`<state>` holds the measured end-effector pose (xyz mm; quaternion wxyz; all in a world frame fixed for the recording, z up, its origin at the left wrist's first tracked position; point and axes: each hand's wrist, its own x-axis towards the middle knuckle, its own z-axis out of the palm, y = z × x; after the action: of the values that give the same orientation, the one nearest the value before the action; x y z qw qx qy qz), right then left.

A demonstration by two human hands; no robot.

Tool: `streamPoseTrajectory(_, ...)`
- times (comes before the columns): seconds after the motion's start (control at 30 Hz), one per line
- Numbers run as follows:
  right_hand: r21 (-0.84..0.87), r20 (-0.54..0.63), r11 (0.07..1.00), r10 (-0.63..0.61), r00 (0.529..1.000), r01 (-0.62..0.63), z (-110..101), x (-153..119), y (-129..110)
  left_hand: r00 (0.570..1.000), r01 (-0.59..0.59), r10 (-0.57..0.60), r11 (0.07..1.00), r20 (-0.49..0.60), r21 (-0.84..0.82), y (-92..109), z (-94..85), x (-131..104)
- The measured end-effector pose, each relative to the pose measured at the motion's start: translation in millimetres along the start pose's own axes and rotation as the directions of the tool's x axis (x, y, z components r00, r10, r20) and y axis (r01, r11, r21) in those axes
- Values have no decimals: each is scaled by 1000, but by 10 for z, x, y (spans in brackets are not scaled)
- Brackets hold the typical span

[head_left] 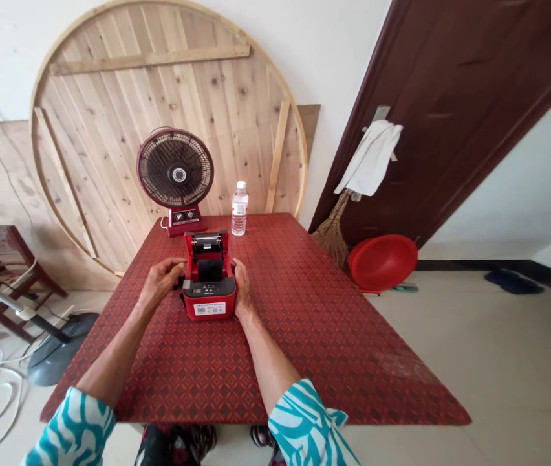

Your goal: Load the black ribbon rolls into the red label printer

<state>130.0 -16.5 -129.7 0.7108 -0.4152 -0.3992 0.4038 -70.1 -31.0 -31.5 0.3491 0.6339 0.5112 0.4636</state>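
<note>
A small red and black printer-like device (209,289) stands on the patterned red table (314,349), its lid raised at the back and a white label on its front. At its left side is my left hand (163,279), fingers curled together by a small dark part; what they hold, if anything, is too small to make out. Along the device's right side rests my right hand (242,288), its fingers fairly straight and lying against the red casing.
Behind the device stand a red fan (176,175) and a water bottle (239,210). A floor fan base (59,349) and white cables lie at the left. Right of the table are a broom (332,236) and a red basin (385,262).
</note>
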Motion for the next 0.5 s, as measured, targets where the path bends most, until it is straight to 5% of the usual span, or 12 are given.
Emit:
streamPoseTrajectory(0.13, 71, -22, 996, 49, 999, -48, 25, -13, -17, 948, -280, 185, 874, 260, 397, 193, 74, 341)
streamPoseTrajectory(0.33, 103, -36, 992, 76, 996, -72, 63, -10, -41, 773, -434, -24, 710, 634, 555, 331, 343, 728)
streamPoseTrajectory(0.43, 110, -31, 990, 89, 996, -85, 76, -8, -57, 689, -471, -122, 674, 714, 569, 346, 406, 813)
streamPoseTrajectory(0.5, 122, -23, 988, 103, 994, -100, 81, -12, -82, 686, -468, -126, 677, 717, 567, 353, 425, 830)
